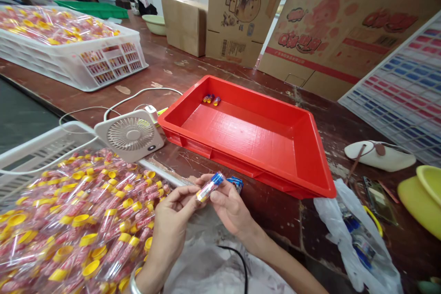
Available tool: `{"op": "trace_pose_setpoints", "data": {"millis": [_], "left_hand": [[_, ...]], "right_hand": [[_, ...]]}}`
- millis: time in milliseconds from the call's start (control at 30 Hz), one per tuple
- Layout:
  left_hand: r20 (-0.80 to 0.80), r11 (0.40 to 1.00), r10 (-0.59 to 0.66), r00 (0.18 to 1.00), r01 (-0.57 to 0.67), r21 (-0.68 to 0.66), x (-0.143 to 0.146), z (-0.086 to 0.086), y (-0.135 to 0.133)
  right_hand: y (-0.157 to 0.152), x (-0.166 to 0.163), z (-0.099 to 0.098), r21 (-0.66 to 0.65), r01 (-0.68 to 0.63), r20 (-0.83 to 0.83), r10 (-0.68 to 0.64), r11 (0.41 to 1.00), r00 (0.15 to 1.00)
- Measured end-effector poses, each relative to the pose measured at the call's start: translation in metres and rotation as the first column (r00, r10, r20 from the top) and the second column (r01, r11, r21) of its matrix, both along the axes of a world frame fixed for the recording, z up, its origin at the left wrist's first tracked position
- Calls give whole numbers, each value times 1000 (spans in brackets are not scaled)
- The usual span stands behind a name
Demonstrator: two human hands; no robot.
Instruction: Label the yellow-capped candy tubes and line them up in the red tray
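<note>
Between my two hands is a small clear tube [207,190] with a blue cap at its upper end and yellow at its lower end. My left hand [184,204] pinches the lower end. My right hand [230,202] grips it near the blue cap. Just behind my right fingers lies a blue packet [237,183], partly hidden. Beyond my hands sits a red tray [248,175] with several small blue-and-yellow tubes [211,99] in its far left corner. To my left, a white basket [77,134] is heaped with yellow-capped tubes [110,220] of pink contents.
A small white fan [132,134] with a cable stands between basket and tray. Another full white crate [113,62] is at back left. Cardboard boxes [186,25] line the back. At right are a plastic bag [344,234], a white case [386,155] and yellow bowls [418,202].
</note>
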State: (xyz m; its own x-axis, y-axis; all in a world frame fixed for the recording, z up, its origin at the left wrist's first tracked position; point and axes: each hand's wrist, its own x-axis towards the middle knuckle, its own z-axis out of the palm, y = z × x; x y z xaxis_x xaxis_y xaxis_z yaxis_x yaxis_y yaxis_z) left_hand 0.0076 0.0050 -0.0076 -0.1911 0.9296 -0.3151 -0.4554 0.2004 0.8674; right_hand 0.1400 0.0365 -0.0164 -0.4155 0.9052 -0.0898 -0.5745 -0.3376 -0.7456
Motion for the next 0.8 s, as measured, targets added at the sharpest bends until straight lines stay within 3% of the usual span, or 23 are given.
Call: {"op": "trace_pose_setpoints", "data": {"millis": [167,800], "left_hand": [[-97,999,25,995,-21,39,-3,-7,-1],[-146,997,71,987,-70,16,-3,-8,0]], "right_hand": [[-2,-6,-2,-45,91,84,-87,995,993],[-2,-12,-10,-126,103,62,-96,987,993]]}}
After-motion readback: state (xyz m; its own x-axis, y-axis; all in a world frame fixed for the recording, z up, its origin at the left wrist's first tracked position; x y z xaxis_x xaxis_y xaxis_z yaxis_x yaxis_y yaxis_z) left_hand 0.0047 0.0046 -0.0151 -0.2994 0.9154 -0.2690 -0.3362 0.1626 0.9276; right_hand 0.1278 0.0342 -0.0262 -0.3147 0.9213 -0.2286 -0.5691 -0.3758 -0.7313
